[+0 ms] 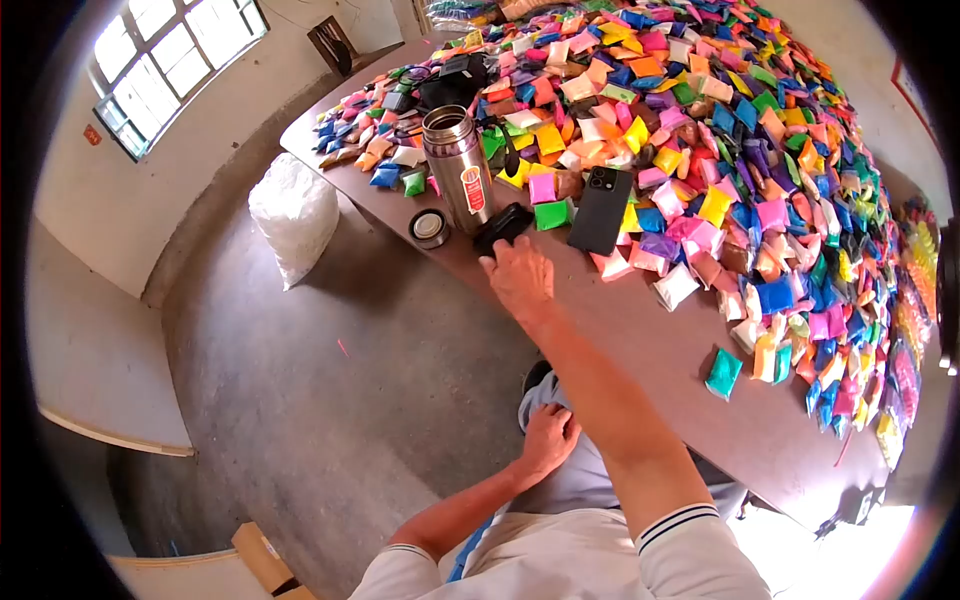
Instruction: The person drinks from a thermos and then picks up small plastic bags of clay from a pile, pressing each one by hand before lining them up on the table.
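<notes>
My right hand (pixel 522 278) reaches over the table's near edge, fingers bent onto a small black case (pixel 503 228). Its thumb points left, and the fingertips are partly hidden. Just behind the case stands an open steel thermos flask (pixel 458 170) with a red-and-white sticker. The flask's round lid (pixel 429 228) lies on the table to its left. A dark smartphone (pixel 601 210) with several lenses rests to the right of the hand. My left hand (pixel 549 440) lies on my lap, its fingers curled in, with nothing visible in it.
A large heap of small colourful packets (pixel 690 130) covers much of the brown table (pixel 640 330). One green packet (pixel 724 374) lies apart near the front. A white plastic sack (pixel 293 215) stands on the floor at left. A cardboard box (pixel 262 557) sits at lower left.
</notes>
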A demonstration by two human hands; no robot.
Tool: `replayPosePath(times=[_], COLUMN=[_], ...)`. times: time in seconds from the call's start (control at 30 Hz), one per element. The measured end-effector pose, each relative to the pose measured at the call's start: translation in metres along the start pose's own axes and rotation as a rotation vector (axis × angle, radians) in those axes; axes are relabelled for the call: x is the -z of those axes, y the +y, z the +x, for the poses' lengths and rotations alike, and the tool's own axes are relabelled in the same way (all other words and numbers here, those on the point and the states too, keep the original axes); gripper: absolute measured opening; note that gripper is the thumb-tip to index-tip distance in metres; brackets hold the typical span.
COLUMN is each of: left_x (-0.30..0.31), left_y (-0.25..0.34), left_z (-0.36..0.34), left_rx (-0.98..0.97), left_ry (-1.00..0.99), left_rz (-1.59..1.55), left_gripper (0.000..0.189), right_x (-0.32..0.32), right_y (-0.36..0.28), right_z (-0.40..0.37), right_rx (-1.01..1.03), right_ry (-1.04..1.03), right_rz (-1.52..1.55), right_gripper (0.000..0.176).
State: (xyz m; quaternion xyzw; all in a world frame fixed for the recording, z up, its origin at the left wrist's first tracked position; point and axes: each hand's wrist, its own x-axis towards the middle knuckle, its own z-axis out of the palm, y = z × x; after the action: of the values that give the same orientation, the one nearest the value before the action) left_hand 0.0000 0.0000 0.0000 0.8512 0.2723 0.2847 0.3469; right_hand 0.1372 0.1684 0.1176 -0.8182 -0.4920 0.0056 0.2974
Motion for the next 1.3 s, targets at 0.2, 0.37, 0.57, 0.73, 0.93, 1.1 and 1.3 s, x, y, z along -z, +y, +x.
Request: replayPosePath(times=[0.2,0.37,0.57,0.73,0.93,1.1,1.3], left_x=[-0.006,-0.01,-0.011,-0.021,-0.019,-0.004,-0.007], left_y=[0.001,-0.002,-0.006,-0.019,-0.018,-0.006,-0.009], left_z=[0.012,0.018,0.019,0.016,0.018,0.021,0.021], left_rx=[-0.075,-0.111,-0.107,-0.187,-0.142,-0.099,-0.084], left_ry=[-0.079,-0.13,-0.179,-0.141,-0.14,-0.142,-0.16], left_rz=[0.076,0.132,0.125,0.177,0.13,0.131,0.136], left_gripper=[0.018,0.02,0.017,0.016,0.017,0.017,0.019], right_x=[0.014,0.046,0.026,0.024,0.03,0.05,0.093], right_y=[0.043,0.009,-0.032,-0.052,-0.054,-0.05,-0.05], right_z=[0.031,0.038,0.07,0.099,0.111,0.08,0.013], right_rx=[0.071,0.153,-0.004,-0.085,-0.112,-0.084,0.071], right_ry=[0.08,0.17,0.239,0.195,0.122,0.095,0.087], right_rz=[-0.124,0.099,0.406,0.533,0.512,0.503,0.618], right_gripper=[0.018,0.047,0.091,0.108,0.092,0.089,0.08])
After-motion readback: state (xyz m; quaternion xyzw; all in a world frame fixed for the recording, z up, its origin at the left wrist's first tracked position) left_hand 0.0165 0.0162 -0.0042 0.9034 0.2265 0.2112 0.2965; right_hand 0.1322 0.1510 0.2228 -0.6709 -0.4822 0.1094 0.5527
